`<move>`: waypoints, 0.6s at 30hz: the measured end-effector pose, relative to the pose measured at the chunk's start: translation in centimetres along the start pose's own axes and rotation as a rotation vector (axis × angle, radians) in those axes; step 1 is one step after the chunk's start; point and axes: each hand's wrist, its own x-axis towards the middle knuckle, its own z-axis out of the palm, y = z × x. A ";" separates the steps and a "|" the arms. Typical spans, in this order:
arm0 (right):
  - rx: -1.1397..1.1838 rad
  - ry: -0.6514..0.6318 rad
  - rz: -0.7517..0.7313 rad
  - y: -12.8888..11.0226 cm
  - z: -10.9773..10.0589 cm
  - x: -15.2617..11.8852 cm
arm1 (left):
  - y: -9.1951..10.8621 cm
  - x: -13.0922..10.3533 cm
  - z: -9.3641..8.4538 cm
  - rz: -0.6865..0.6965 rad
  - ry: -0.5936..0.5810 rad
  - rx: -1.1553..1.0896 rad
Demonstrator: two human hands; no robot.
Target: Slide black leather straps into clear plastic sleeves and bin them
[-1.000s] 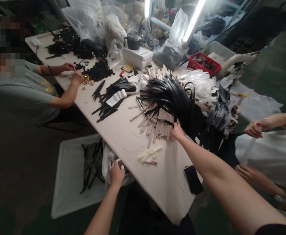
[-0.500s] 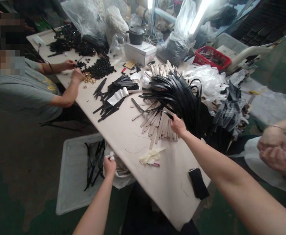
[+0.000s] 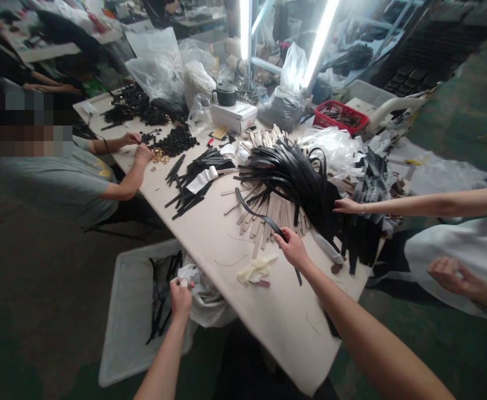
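A long black strap (image 3: 260, 215) runs through the closed fingers of my right hand (image 3: 294, 248), above the table. Its far end curves up and left over a pile of pale strips (image 3: 264, 216), while the other end hangs below my hand. Just beyond lies a thick bundle of black straps (image 3: 287, 172). My left hand (image 3: 181, 297) is closed past the table's near edge, above a white plastic bin (image 3: 133, 311) holding black strips (image 3: 160, 300). Something white shows at its fingertips, too small to name; a white bag (image 3: 205, 300) is beside it.
On the right, a co-worker's hand (image 3: 347, 206) touches the black bundle. At left another person's hands (image 3: 141, 149) work by small black pieces (image 3: 174, 139). A crumpled yellowish glove-like piece (image 3: 256, 270) lies on the table (image 3: 268, 316). A red basket (image 3: 339, 116) stands behind.
My right hand has drawn the black strap towards me, away from the bundle. The right-hand co-worker has reached one arm to the bundle. My left hand stays closed near the bin.
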 end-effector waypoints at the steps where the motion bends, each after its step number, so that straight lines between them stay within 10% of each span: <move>1: 0.066 -0.024 0.069 0.8 0.1 -1.4 | 0.7 -0.6 -0.2 0.006 -0.016 -0.001; 9: 0.336 0.033 0.414 6.2 -0.4 -12.5 | 14.4 -5.3 1.3 0.316 -0.253 -0.123; 14: 0.353 0.142 0.657 9.6 -0.5 -17.5 | 24.2 -4.2 8.2 0.503 -0.430 -0.095; 18: 0.412 0.113 0.721 11.1 -0.5 -19.2 | 26.4 -0.7 14.5 0.375 -0.489 0.005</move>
